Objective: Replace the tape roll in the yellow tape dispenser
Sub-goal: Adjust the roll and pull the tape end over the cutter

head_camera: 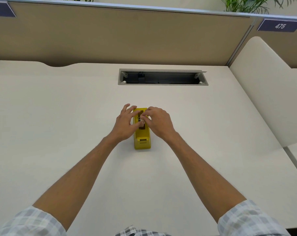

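Plaid sleeves (30, 222) frame the bottom corners as we reach to mid-frame, where the yellow tape dispenser (142, 135) stands on the white counter (59, 116). Our left hand (125, 123) and right hand (158, 122) curl fingertips around a small dark spindle (139, 119) in its open well.

Our fingers (141, 116) cover the middle of the dispenser (142, 140), so we cannot tell whether a roll sits inside. The small dark part (139, 119) between our fingertips is too small to name. The left sign (1, 9) is cropped.
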The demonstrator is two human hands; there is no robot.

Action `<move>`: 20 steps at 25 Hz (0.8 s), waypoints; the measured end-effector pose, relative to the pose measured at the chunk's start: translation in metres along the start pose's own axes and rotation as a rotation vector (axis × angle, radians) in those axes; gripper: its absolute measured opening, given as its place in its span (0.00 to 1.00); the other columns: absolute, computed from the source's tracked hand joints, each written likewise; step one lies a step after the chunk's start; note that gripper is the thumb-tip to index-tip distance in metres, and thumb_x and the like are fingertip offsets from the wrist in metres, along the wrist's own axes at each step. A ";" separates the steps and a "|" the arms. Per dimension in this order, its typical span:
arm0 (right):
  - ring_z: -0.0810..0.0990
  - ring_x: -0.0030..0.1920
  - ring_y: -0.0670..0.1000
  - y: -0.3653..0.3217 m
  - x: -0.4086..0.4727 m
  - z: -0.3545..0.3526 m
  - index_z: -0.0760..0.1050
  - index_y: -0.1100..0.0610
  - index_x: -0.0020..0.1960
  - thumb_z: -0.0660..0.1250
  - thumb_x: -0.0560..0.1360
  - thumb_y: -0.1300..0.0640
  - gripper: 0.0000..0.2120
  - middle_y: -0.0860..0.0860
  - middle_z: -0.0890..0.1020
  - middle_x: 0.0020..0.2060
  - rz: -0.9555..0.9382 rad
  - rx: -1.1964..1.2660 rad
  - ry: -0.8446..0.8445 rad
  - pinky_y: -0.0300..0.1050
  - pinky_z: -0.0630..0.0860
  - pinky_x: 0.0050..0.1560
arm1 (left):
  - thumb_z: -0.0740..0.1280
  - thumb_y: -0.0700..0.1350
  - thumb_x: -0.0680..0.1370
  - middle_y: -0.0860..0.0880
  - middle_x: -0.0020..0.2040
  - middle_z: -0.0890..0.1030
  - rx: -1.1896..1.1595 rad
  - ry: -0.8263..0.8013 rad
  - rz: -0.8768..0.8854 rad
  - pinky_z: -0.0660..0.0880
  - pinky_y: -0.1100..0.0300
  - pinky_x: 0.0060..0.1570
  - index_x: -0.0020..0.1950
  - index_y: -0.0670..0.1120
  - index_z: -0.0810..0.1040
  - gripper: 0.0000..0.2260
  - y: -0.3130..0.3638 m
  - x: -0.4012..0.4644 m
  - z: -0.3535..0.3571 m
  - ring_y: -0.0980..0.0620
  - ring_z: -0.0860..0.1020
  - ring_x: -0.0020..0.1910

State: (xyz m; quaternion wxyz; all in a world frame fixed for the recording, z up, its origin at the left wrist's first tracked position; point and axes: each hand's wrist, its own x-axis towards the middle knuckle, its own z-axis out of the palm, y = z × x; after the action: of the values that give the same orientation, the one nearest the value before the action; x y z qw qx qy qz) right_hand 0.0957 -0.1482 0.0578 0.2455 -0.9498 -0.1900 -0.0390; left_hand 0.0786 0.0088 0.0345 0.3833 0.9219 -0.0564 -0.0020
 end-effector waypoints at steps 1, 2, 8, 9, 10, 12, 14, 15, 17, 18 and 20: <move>0.79 0.48 0.51 0.000 0.000 -0.001 0.84 0.53 0.51 0.63 0.79 0.52 0.11 0.50 0.83 0.48 -0.010 -0.012 0.000 0.45 0.71 0.42 | 0.66 0.51 0.78 0.50 0.76 0.64 0.016 -0.013 -0.004 0.57 0.40 0.72 0.68 0.48 0.74 0.19 0.000 0.000 0.000 0.51 0.50 0.77; 0.79 0.48 0.52 -0.001 0.000 -0.002 0.83 0.54 0.52 0.63 0.79 0.52 0.11 0.50 0.83 0.48 -0.018 -0.021 0.000 0.45 0.72 0.42 | 0.66 0.51 0.78 0.50 0.76 0.63 0.023 -0.020 -0.008 0.56 0.40 0.72 0.67 0.49 0.75 0.18 0.000 0.000 0.000 0.51 0.50 0.77; 0.80 0.47 0.53 -0.004 0.002 -0.006 0.84 0.55 0.53 0.63 0.79 0.53 0.12 0.52 0.83 0.48 -0.014 -0.021 -0.020 0.48 0.76 0.45 | 0.68 0.52 0.76 0.50 0.75 0.65 0.023 0.002 0.000 0.57 0.41 0.72 0.65 0.50 0.77 0.18 -0.002 0.001 -0.001 0.51 0.51 0.77; 0.80 0.46 0.53 -0.005 0.003 -0.007 0.84 0.56 0.53 0.63 0.80 0.53 0.12 0.52 0.83 0.48 -0.013 -0.027 -0.023 0.47 0.75 0.44 | 0.69 0.52 0.76 0.50 0.74 0.66 0.023 0.005 0.002 0.57 0.41 0.72 0.65 0.50 0.77 0.18 -0.002 0.002 0.000 0.51 0.52 0.77; 0.80 0.46 0.53 -0.005 0.004 -0.008 0.83 0.56 0.53 0.63 0.80 0.53 0.12 0.52 0.83 0.47 -0.014 -0.034 -0.027 0.45 0.75 0.44 | 0.69 0.52 0.76 0.50 0.74 0.66 0.025 0.008 0.006 0.57 0.41 0.72 0.65 0.51 0.77 0.18 -0.002 0.002 0.000 0.51 0.52 0.77; 0.80 0.45 0.52 -0.005 0.006 -0.008 0.83 0.56 0.53 0.63 0.80 0.53 0.12 0.52 0.83 0.46 -0.026 -0.056 -0.039 0.43 0.73 0.42 | 0.69 0.52 0.76 0.51 0.74 0.66 0.033 0.013 0.012 0.57 0.41 0.72 0.65 0.51 0.77 0.19 -0.003 0.001 0.001 0.51 0.52 0.77; 0.80 0.44 0.52 -0.005 0.008 -0.008 0.83 0.56 0.52 0.62 0.80 0.53 0.12 0.52 0.83 0.46 -0.048 -0.092 -0.049 0.41 0.70 0.39 | 0.69 0.53 0.76 0.51 0.74 0.66 0.045 0.015 0.006 0.57 0.41 0.71 0.66 0.52 0.76 0.19 -0.004 0.002 0.001 0.51 0.52 0.77; 0.80 0.43 0.52 -0.005 0.008 -0.008 0.83 0.56 0.52 0.62 0.80 0.52 0.12 0.51 0.83 0.46 -0.054 -0.108 -0.050 0.41 0.69 0.39 | 0.69 0.53 0.76 0.51 0.74 0.66 0.051 0.014 0.004 0.56 0.42 0.71 0.66 0.52 0.76 0.19 -0.005 0.002 0.001 0.51 0.52 0.77; 0.80 0.44 0.52 -0.005 0.009 -0.008 0.83 0.56 0.52 0.61 0.81 0.52 0.13 0.51 0.82 0.47 -0.067 -0.133 -0.051 0.42 0.71 0.39 | 0.69 0.54 0.76 0.51 0.74 0.66 0.066 0.013 0.002 0.56 0.42 0.71 0.66 0.52 0.76 0.20 -0.005 0.002 0.001 0.51 0.52 0.77; 0.80 0.45 0.52 -0.005 0.008 -0.008 0.83 0.55 0.53 0.61 0.81 0.52 0.13 0.51 0.82 0.48 -0.081 -0.140 -0.054 0.43 0.74 0.40 | 0.69 0.54 0.76 0.51 0.75 0.66 0.072 0.013 -0.001 0.56 0.42 0.71 0.67 0.52 0.76 0.20 -0.004 0.002 0.001 0.51 0.52 0.77; 0.81 0.46 0.52 -0.005 0.006 -0.009 0.82 0.53 0.55 0.62 0.80 0.52 0.12 0.51 0.83 0.49 -0.121 -0.157 -0.058 0.46 0.76 0.41 | 0.68 0.54 0.76 0.51 0.75 0.65 0.081 0.013 -0.003 0.55 0.42 0.71 0.67 0.52 0.76 0.20 -0.004 0.002 0.001 0.51 0.52 0.77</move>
State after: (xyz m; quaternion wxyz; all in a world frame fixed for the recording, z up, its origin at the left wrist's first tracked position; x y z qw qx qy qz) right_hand 0.0993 -0.1464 0.0692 0.1619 -0.9536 -0.2503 -0.0412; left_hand 0.0812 0.0109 0.0310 0.3460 0.9367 -0.0527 0.0058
